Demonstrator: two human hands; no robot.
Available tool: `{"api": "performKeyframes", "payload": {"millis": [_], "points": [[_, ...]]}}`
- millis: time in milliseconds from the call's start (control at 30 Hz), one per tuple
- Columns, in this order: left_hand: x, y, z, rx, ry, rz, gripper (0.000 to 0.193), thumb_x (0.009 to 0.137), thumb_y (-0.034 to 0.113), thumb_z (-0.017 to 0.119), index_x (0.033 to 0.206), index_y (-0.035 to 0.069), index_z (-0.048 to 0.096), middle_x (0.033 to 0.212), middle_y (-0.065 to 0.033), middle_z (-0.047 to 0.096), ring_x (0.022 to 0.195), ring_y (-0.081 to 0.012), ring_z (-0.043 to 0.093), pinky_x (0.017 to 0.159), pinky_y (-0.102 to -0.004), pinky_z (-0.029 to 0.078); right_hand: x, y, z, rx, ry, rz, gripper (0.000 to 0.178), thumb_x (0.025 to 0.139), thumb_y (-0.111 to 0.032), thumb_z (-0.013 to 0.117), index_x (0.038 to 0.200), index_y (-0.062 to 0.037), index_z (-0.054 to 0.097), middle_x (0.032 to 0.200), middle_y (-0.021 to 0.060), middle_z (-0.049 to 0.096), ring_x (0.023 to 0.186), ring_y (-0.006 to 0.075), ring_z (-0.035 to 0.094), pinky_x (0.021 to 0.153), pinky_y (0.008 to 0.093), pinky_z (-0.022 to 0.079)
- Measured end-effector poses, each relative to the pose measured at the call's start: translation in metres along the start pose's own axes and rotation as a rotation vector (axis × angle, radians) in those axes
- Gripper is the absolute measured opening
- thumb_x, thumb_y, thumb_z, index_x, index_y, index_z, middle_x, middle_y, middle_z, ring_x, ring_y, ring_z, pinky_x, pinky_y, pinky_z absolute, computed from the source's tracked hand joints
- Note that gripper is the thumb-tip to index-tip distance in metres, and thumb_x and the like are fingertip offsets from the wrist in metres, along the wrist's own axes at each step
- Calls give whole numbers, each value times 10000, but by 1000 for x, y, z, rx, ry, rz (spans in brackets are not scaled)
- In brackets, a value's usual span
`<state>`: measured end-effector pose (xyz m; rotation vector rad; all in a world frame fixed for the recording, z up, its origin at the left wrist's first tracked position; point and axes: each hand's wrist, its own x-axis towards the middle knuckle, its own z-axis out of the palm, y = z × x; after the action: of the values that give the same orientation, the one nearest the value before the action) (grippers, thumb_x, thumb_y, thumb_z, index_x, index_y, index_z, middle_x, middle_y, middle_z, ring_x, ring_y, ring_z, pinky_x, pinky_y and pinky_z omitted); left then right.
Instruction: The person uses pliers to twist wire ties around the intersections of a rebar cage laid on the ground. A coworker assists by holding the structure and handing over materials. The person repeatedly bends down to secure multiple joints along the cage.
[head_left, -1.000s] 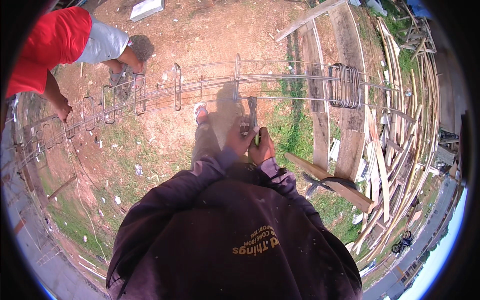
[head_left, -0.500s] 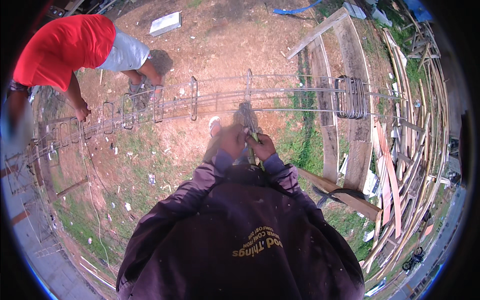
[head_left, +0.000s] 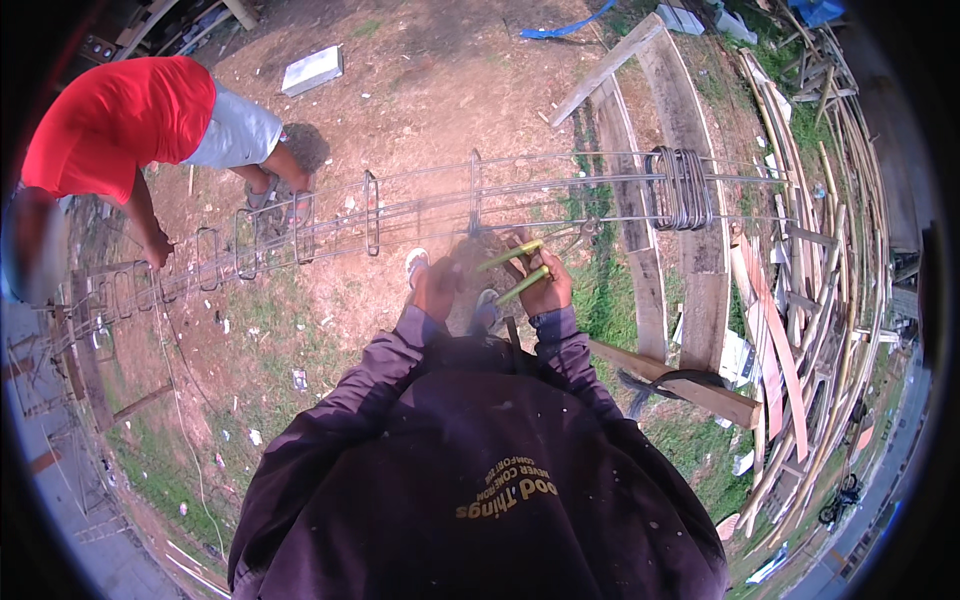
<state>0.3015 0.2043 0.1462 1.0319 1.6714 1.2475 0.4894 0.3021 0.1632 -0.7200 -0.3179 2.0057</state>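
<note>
Slanting up-right, green-handled pincers [head_left: 523, 285], right hand [head_left: 550, 291] clasping them, left hand [head_left: 437, 291], grip unclear.

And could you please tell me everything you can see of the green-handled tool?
The green-handled tool has two slim yellow-green handles, spread apart, slanting down leftward. The right hand grips it in front of the person's body. Its head, beyond that hand, looks like grey metal but is too blurred to detail. Whether the left hand touches it is unclear.
</note>
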Motion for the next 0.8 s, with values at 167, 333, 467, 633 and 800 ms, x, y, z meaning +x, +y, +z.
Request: {"api": "performKeyframes", "payload": {"millis": [167, 333, 467, 633, 800], "points": [[-17, -42, -38, -172, 217, -151, 319, 994, 276, 519, 754, 67, 535, 596, 37, 462, 530, -47, 394, 495, -234, 310, 34, -83, -32, 83, 81, -249, 219, 903, -169, 559, 765, -1, 589, 1186, 220, 614, 927, 337, 642, 847, 424, 521], [-24, -35, -90, -113, 478, -45, 258, 997, 265, 509, 893, 31, 545, 612, -12, 504, 512, -71, 450, 494, -233, 360, 31, -130, -78, -791, 539, -244, 139, 869, -169, 596, 893, -32, 613, 998, 135, 678, 717, 205, 656, 534, 280, 524], [-37, -26, -105, -109, 513, -62, 260, 996, 271, 515, 956, 15, 532, 619, -36, 518, 538, -98, 519, 515, -248, 406, 11, -123, -75, -929, 313, -453, 126, 822, -43, 604, 940, -49, 649, 1065, 96, 675, 827, 157, 654, 472, 231, 476], [-57, -23, -107, -76, 577, -138, 245, 996, 247, 511, 947, 7, 524, 666, -42, 543, 550, -103, 533, 528, -247, 416, 9, -104, -35, -847, 193, -410, 19, 840, -46, 616, 831, -53, 631, 1074, 78, 657, 815, 125, 640, 452, 215, 426], [-69, -19, -112, -174, 592, -82, 238, 988, 233, 524, 937, 0, 537, 713, -51, 556, 554, -108, 543, 540, -251, 418, 33, -107, -2, -1459, 351, -641, 295, 943, -252, 577, 776, -9, 568, 846, 151, 601, 737, 262, 614, 583, 371, 452]]}}
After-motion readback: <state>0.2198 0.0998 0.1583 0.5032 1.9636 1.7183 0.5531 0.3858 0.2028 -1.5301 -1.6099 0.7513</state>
